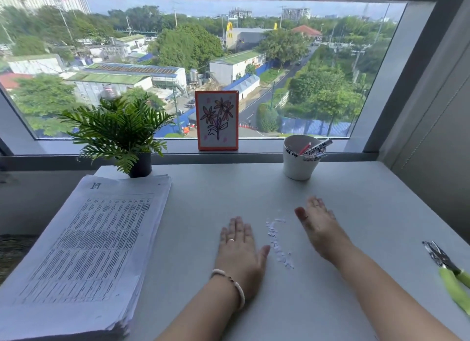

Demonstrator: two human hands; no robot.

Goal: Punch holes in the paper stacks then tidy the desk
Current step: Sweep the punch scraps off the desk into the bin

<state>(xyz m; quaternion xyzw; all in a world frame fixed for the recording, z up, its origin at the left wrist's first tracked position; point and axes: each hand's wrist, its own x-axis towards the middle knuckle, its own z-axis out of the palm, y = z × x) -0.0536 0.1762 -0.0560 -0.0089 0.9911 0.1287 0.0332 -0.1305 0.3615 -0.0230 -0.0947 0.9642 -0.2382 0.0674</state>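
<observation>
Herding punch scraps [278, 244] between my flat left hand [240, 249] and right hand [319, 226], both released, gripping nothing; punched paper stack [86, 249] sits far left, hole punch [450, 269] right edge. Sweeping fast could scatter bits off desk [356, 200].

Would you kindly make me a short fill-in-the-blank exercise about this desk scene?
1. The scattered paper bits lie between the left hand and the ____ hand.
2. The paper stack lies in front of the potted ____.
3. The hole punch has ____ handles.
4. The flower drawing stands on the window ____.

Missing words: right; plant; green; sill
</observation>
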